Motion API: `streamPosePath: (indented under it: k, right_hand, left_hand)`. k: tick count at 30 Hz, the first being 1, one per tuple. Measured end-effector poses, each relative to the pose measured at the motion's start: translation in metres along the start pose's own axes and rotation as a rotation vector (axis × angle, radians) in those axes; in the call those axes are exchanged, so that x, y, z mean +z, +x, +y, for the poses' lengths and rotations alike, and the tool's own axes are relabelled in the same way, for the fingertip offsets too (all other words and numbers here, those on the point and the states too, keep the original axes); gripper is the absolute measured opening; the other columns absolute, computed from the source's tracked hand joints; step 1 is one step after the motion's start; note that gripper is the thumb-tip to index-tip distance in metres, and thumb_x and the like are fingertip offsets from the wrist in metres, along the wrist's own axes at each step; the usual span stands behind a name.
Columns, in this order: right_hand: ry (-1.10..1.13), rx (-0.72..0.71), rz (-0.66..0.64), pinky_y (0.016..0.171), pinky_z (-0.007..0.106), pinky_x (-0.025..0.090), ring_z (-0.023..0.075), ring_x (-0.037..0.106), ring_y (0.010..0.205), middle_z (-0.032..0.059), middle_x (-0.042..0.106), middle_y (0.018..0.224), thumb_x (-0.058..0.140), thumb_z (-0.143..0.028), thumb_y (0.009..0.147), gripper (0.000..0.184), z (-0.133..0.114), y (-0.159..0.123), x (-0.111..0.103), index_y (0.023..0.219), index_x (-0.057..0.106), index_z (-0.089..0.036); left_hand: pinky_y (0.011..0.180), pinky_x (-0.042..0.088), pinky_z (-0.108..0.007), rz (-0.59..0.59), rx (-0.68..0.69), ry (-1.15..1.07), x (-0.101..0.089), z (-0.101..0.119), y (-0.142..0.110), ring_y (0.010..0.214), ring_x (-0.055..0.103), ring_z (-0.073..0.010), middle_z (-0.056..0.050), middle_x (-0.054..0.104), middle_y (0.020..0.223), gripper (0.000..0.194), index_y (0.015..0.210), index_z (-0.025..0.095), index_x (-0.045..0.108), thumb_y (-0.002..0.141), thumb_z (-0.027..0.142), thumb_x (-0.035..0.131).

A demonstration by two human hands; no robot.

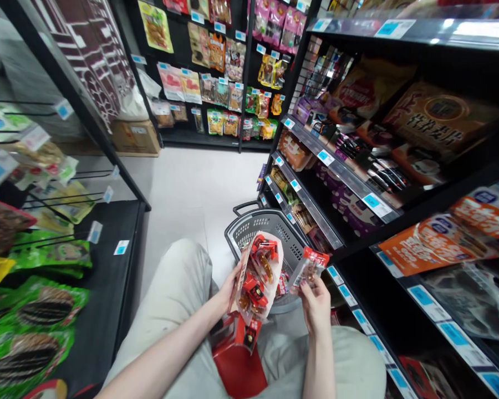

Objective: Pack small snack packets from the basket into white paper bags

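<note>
My left hand (229,289) is closed on the side of an open-topped snack box (274,288), pale inside and filled with small red-and-clear snack packets (255,290). Between the thumb and fingers of my right hand (316,302) is one small red-and-clear snack packet (310,267), held upright to the right of the box. Behind both hands stands a grey shopping basket (289,235) with something red and blue inside, partly hidden by the box. Below the box, another red packet (248,332) and a red flat piece (241,371) rest at my lap.
Black shelves with price tags rise close on the right, holding cereal bags (436,119) and orange packs (436,244). On the left a rack holds green snack bags (37,332). Hanging snacks line the back wall, and a cardboard box (135,137) sits on the pale floor (183,183).
</note>
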State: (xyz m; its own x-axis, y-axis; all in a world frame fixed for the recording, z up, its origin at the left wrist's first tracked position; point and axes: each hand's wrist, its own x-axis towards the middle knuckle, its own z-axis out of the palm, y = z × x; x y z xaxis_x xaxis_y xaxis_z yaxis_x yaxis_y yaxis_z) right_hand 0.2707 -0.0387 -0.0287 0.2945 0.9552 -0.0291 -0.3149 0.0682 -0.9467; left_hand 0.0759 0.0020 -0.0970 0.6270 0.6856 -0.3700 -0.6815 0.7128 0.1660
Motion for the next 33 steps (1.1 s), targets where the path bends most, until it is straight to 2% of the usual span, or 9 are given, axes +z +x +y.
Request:
streamPosePath:
  k: [4, 12, 19, 24, 28, 33]
  right_hand:
    - [-0.131, -0.013, 0.022, 0.068, 0.031, 0.048, 0.0158, 0.057, 0.073, 0.0025, 0.062, 0.085, 0.065, -0.027, 0.061, 0.028, 0.011, 0.005, -0.003, 0.085, 0.057, -0.016]
    - [-0.284, -0.058, 0.093, 0.07, 0.031, 0.047, 0.0182, 0.059, 0.075, 0.0068, 0.065, 0.084, 0.065, -0.029, 0.06, 0.029, 0.017, 0.009, -0.005, 0.083, 0.059, -0.013]
    - [-0.314, -0.068, 0.108, 0.067, 0.03, 0.047, 0.0178, 0.06, 0.071, 0.0071, 0.065, 0.08, 0.064, -0.029, 0.06, 0.029, 0.015, 0.009, -0.005, 0.082, 0.059, -0.012]
    - [-0.315, -0.067, 0.119, 0.067, 0.031, 0.047, 0.0177, 0.059, 0.069, 0.0067, 0.065, 0.078, 0.065, -0.029, 0.059, 0.027, 0.013, 0.009, -0.004, 0.079, 0.06, -0.012]
    - [-0.312, -0.066, 0.13, 0.067, 0.032, 0.047, 0.0181, 0.059, 0.068, 0.0061, 0.065, 0.076, 0.066, -0.029, 0.058, 0.025, 0.012, 0.009, -0.004, 0.076, 0.06, -0.012]
    - [-0.311, -0.073, 0.122, 0.07, 0.032, 0.045, 0.0181, 0.058, 0.071, 0.0061, 0.064, 0.077, 0.066, -0.028, 0.058, 0.025, 0.012, 0.008, -0.005, 0.077, 0.061, -0.013]
  left_hand:
    - [0.088, 0.035, -0.04, -0.004, 0.009, -0.001, 0.001, 0.0, 0.0, 0.081, 0.06, -0.0253, -0.01, 0.067, 0.078, 0.043, 0.096, 0.009, 0.059, 0.073, 0.044, 0.047]
    - [0.09, 0.032, -0.042, -0.069, 0.013, -0.006, -0.004, 0.0, 0.003, 0.089, 0.058, -0.0267, -0.011, 0.065, 0.086, 0.042, 0.095, 0.01, 0.059, 0.074, 0.044, 0.047]
    - [0.091, 0.032, -0.041, -0.06, 0.017, -0.011, -0.007, 0.0, 0.003, 0.082, 0.06, -0.0244, -0.01, 0.066, 0.081, 0.039, 0.093, 0.011, 0.06, 0.074, 0.043, 0.047]
    - [0.09, 0.034, -0.04, -0.06, -0.004, -0.012, -0.003, 0.001, 0.001, 0.085, 0.06, -0.0251, -0.01, 0.066, 0.082, 0.04, 0.093, 0.011, 0.059, 0.073, 0.044, 0.047]
    - [0.09, 0.033, -0.041, -0.051, 0.003, -0.001, 0.003, 0.0, -0.002, 0.086, 0.059, -0.026, -0.01, 0.067, 0.08, 0.043, 0.1, 0.011, 0.057, 0.074, 0.044, 0.047]
    - [0.09, 0.033, -0.041, -0.048, 0.016, -0.006, 0.0, 0.0, 0.0, 0.085, 0.059, -0.0258, -0.01, 0.066, 0.081, 0.046, 0.107, 0.011, 0.053, 0.075, 0.043, 0.046]
